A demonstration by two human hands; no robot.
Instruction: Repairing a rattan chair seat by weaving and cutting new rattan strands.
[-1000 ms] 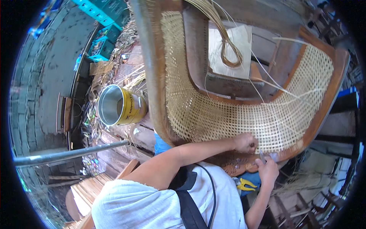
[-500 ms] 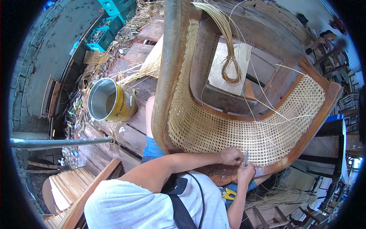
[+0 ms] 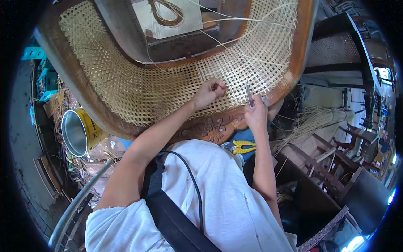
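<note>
Across my lap lies a wooden chair frame (image 3: 303, 38) with woven cane webbing (image 3: 163, 90) along its curved band. My right hand (image 3: 257, 112) is closed around a thin metal blade, like a knife (image 3: 248, 93), which points away from me over the webbing. To its left, my left hand (image 3: 210, 93) hovers at or just above the cane with its fingers curled in a pinch; anything between them is too small to make out. Loose pale cane strands (image 3: 235, 18) trail over the far part of the weave. A carved rail (image 3: 212, 128) runs along the near edge.
Yellow-handled pliers (image 3: 244, 147) rest by my lap. A yellow metal bucket (image 3: 91, 130) stands at the left, near a metal pipe (image 3: 79, 203). A coil of cane (image 3: 168, 17) hangs over a pale board (image 3: 194, 17). Bundled cane (image 3: 323, 119) and dark furniture (image 3: 369, 197) crowd the right.
My view has swung, so the chair and bucket sit further left and the chair higher. My left hand has parted from the right hand and blade, which were close together before.
</note>
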